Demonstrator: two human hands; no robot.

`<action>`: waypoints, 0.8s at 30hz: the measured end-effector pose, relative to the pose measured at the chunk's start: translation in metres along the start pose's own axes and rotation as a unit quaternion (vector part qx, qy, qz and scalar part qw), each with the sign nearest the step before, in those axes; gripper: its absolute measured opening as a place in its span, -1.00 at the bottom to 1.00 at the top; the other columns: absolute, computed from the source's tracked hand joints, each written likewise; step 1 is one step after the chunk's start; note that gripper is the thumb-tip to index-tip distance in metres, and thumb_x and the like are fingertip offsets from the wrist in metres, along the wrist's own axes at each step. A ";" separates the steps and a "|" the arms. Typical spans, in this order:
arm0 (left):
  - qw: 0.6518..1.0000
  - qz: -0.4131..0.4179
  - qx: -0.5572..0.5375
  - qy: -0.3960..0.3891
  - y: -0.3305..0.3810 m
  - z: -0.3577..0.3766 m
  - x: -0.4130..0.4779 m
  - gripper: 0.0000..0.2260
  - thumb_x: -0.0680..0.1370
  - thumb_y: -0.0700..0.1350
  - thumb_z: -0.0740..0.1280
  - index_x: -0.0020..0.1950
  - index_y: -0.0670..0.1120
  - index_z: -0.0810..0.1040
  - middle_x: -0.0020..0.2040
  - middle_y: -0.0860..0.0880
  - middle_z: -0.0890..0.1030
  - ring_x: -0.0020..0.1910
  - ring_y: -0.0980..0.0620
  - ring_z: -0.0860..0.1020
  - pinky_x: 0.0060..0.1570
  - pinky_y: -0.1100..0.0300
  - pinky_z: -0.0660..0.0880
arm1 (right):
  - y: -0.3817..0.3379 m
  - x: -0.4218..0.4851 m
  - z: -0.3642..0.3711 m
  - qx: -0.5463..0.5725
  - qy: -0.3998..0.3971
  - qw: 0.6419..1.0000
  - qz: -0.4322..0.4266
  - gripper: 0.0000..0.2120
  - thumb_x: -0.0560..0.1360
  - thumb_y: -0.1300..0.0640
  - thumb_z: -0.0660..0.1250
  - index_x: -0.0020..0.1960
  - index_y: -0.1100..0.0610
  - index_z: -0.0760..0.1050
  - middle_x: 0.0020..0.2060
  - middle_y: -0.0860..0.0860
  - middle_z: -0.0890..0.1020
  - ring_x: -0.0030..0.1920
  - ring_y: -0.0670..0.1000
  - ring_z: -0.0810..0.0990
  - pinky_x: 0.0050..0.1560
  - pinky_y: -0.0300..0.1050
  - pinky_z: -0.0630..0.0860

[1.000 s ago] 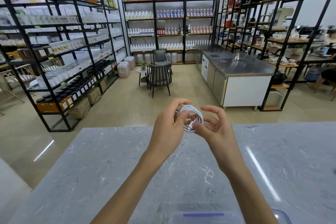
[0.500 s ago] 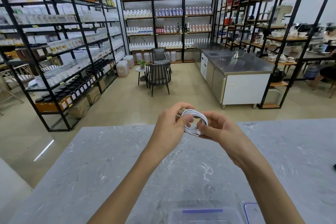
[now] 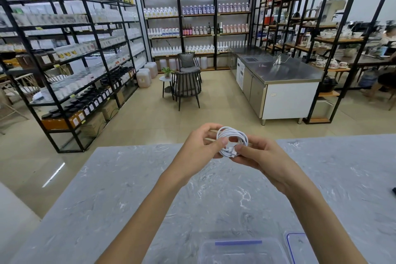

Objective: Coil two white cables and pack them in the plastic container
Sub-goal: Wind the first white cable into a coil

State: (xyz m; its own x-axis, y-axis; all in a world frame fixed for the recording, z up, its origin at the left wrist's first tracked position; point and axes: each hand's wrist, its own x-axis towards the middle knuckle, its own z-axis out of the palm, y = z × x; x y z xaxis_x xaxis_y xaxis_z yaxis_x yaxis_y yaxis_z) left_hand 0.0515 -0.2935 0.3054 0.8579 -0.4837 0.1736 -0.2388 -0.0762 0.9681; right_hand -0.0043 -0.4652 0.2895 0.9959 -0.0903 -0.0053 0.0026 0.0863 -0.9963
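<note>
A white cable (image 3: 233, 135) is wound into a small coil and held above the far part of the grey marble table (image 3: 107, 188). My left hand (image 3: 200, 146) pinches the coil's left side with thumb and fingers. My right hand (image 3: 260, 156) grips its lower right side, where the white plug end sits. A clear plastic container (image 3: 242, 251) with a blue strip lies at the near table edge, partly cut off by the frame. Its lid (image 3: 299, 246), clear with a blue rim, lies just to the right. A second cable is not visible.
A small dark object (image 3: 393, 189) shows at the table's right edge. Beyond the table are tall black shelf racks (image 3: 70, 53) of bottles and jars, dark chairs (image 3: 186, 88) and a steel counter (image 3: 278, 73). A person sits at the far right.
Both hands stay on the coil. The right hand's fingers have closed round the coil's lower right. The view has tipped down, bringing more of the container and its lid into sight.
</note>
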 end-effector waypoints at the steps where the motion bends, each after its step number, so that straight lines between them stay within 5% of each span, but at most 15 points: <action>1: 1.000 -0.007 -0.005 -0.004 -0.002 0.000 -0.001 -0.81 0.57 -0.16 0.38 0.16 0.01 0.57 0.03 -0.02 0.67 -0.03 0.05 0.68 -0.05 0.13 0.66 | 0.002 0.000 -0.001 0.010 -0.005 1.000 0.004 -0.78 0.55 0.29 0.33 0.17 0.18 0.63 0.02 0.16 0.72 0.06 0.06 0.69 0.11 -0.15 0.62; 9: 0.999 -0.022 -0.029 -0.017 -0.014 0.002 -0.002 -0.77 0.55 -0.21 0.40 0.20 -0.05 0.59 0.04 -0.11 0.67 -0.06 0.01 0.70 -0.09 0.19 0.64 | 0.013 0.000 -0.012 0.062 -0.027 0.997 0.028 -0.80 0.55 0.28 0.34 0.13 0.18 0.65 0.04 0.18 0.72 0.10 0.09 0.69 0.06 -0.20 0.63; 13: 1.000 -0.001 0.020 0.018 -0.019 0.008 0.001 -0.59 0.54 -0.20 0.42 0.37 0.00 0.50 0.02 -0.10 0.66 -0.10 0.02 0.71 -0.05 0.16 0.65 | 0.013 -0.003 -0.006 0.032 0.009 0.999 -0.006 -0.79 0.61 0.21 0.26 0.09 0.09 0.67 -0.05 0.07 0.75 -0.01 -0.01 0.73 -0.08 -0.32 0.61; 19: 0.999 -0.005 0.017 0.028 -0.023 0.011 0.000 -0.62 0.53 -0.20 0.43 0.34 -0.03 0.54 -0.01 -0.08 0.71 -0.15 0.05 0.72 -0.06 0.23 0.64 | 0.016 -0.001 0.003 -0.050 0.078 0.994 -0.063 -0.77 0.64 0.14 0.22 0.08 -0.05 0.64 -0.18 -0.04 0.75 -0.15 -0.06 0.73 -0.21 -0.35 0.60; 24: 0.999 -0.006 0.008 0.038 -0.022 0.008 -0.001 -0.55 0.53 -0.21 0.43 0.40 -0.01 0.48 0.10 -0.08 0.64 -0.04 0.04 0.70 -0.03 0.19 0.64 | 0.018 0.003 0.003 -0.005 0.037 0.998 -0.054 -0.78 0.59 0.14 0.30 0.17 0.00 0.64 -0.07 0.03 0.75 -0.02 -0.06 0.72 -0.07 -0.31 0.61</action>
State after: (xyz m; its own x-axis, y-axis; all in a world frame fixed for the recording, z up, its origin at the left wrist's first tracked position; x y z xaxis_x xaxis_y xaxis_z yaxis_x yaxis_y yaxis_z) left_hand 0.0523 -0.2985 0.2823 0.8924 -0.4152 0.1765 -0.2357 -0.0954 0.9671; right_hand -0.0013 -0.4605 0.2715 0.9807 -0.1707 0.0959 0.1080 0.0633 -0.9921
